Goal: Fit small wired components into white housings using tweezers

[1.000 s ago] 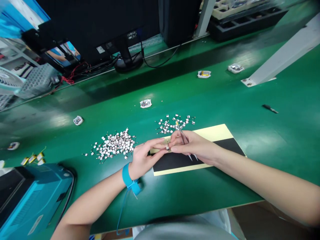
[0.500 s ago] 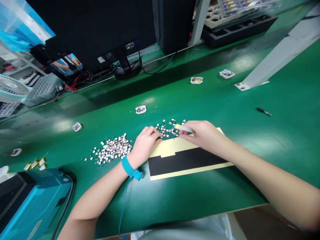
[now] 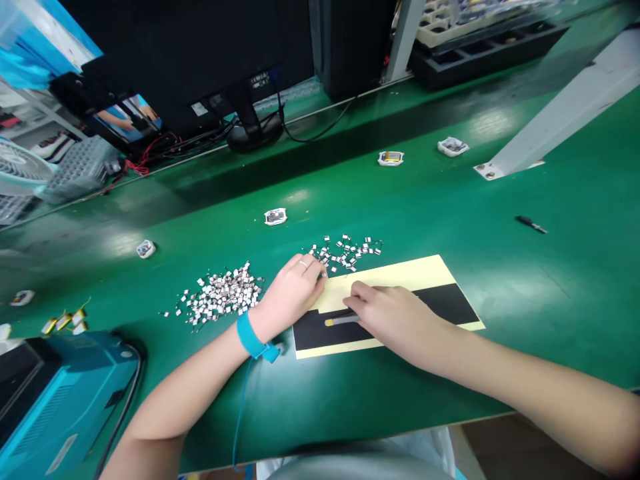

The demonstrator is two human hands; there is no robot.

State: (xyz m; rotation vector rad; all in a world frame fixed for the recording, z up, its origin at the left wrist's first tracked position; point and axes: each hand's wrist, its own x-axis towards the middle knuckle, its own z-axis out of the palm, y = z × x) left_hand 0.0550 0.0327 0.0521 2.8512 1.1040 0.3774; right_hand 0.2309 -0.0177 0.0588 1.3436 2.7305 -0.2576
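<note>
My right hand (image 3: pixel 393 317) is closed over the sheet, round a slim grey stick with a yellow end (image 3: pixel 343 321). The stick points left across the black band of a pale yellow sheet (image 3: pixel 420 270) lying on the green bench. At the sheet's upper left edge, my left hand (image 3: pixel 295 285) has its fingers curled together. Whatever its fingertips pinch is too small to make out. Just behind that hand lie scattered small white parts with short dark leads (image 3: pixel 350 250). A larger heap of the same parts (image 3: pixel 223 293) sits to its left.
White open device housings (image 3: pixel 275 217) are spread along the bench. A dark, slim tool (image 3: pixel 531 224) lies at the right, near a grey metal post (image 3: pixel 550 113). A blue machine (image 3: pixel 75 393) stands front left, and a monitor stand (image 3: pixel 253 133) at the back. A cord runs from my blue wristband (image 3: pixel 249 335).
My right hand has come from the scattered parts towards me, down onto the sheet's black band, with the grey stick still in it. My left hand has stayed nearly in place.
</note>
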